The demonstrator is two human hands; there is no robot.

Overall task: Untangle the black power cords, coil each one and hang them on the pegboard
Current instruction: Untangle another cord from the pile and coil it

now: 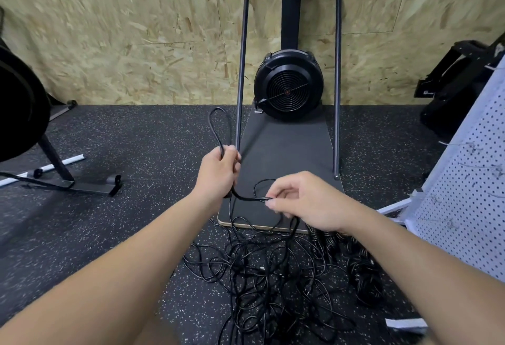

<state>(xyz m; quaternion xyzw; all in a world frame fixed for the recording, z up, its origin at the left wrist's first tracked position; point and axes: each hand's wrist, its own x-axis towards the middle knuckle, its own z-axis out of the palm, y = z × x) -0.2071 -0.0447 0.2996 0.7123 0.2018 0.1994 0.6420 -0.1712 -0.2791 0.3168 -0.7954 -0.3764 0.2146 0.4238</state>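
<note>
I saw my left hand (220, 171) closed around one black power cord (247, 197), with a loop (218, 126) of it standing up above the fist. My right hand (303, 202) pinched the same cord between the thumb and the fingertips (270, 203), a little lower and to the right, so a short piece of cord ran between both hands. From there the cord went down to the tangled pile of cords (262, 276) on the dark speckled floor (123, 139), just below my hands. Beside this pile, on the right, some coiled cords (366, 282) were lying on the floor too. The white pegboard (464, 180) stood at the right edge, tilted, with a few metal hooks (472, 148) on it; I could not see any cord hanging there. In front of me a black fan machine (288, 85) stood on its dark platform (284, 148) against the wooden wall (123, 30).
</note>
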